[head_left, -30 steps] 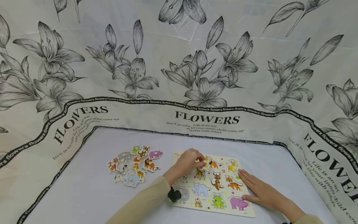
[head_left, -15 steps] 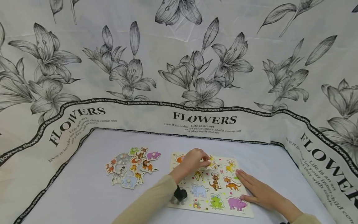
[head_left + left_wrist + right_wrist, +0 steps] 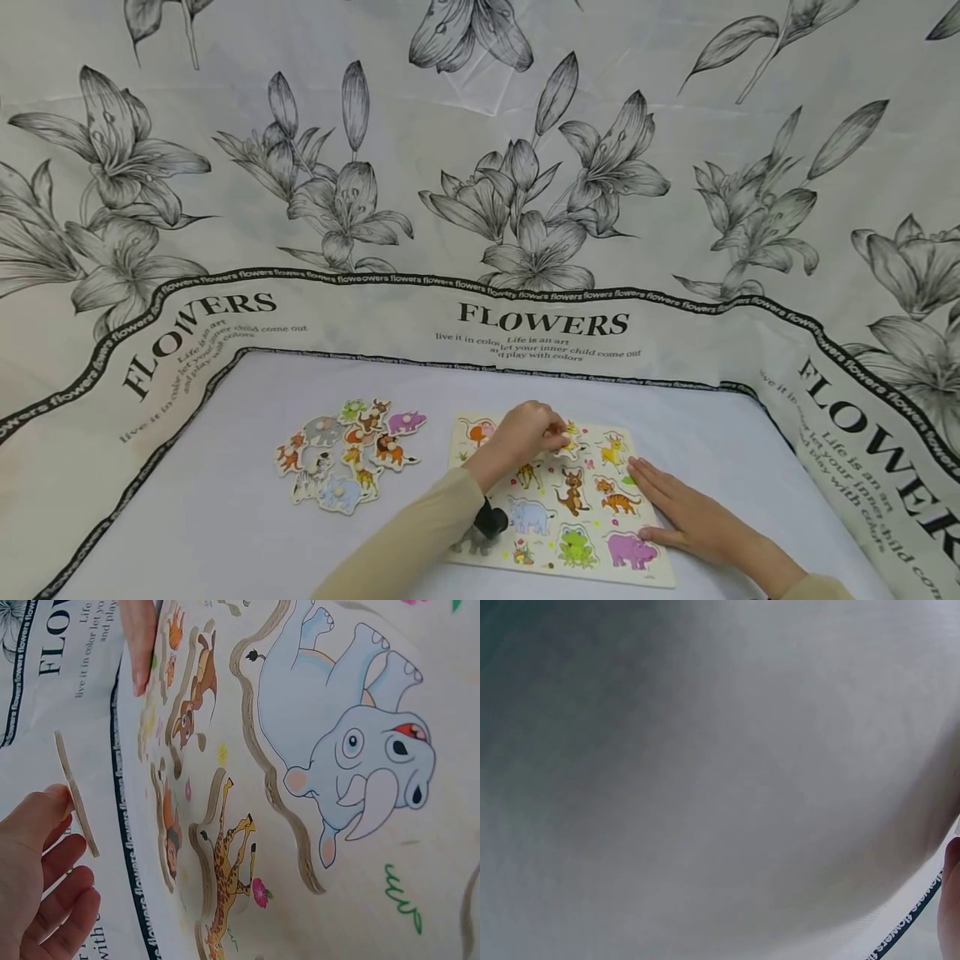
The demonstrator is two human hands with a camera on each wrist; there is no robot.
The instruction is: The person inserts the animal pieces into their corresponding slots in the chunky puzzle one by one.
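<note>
My left hand point(image 3: 534, 435) pinches a thin wooden puzzle piece with a yellow animal on it point(image 3: 573, 443), over the far part of the animal puzzle board point(image 3: 543, 540). In the left wrist view the puzzle piece point(image 3: 76, 796) shows edge-on between thumb and fingers, its picture hidden. My right hand point(image 3: 684, 515) lies with straight fingers along the board's right edge. Pictures on the board include a blue rhino-like animal point(image 3: 352, 750), a giraffe point(image 3: 229, 877), a kangaroo point(image 3: 572, 492), a frog point(image 3: 576, 548) and a purple hippo point(image 3: 632, 550), inside cut outlines.
Left of the board lies a loose pile of animal pieces, among them a purple hippo piece point(image 3: 407, 422), a zebra piece point(image 3: 309, 483) and a lion piece point(image 3: 393, 452). White cloth point(image 3: 225, 517) covers the table. A flower-printed curtain point(image 3: 450, 108) stands behind.
My left hand has shifted slightly right across the board with the puzzle piece in its fingers. The right hand stays at the board's edge. The whole view has drifted a little.
</note>
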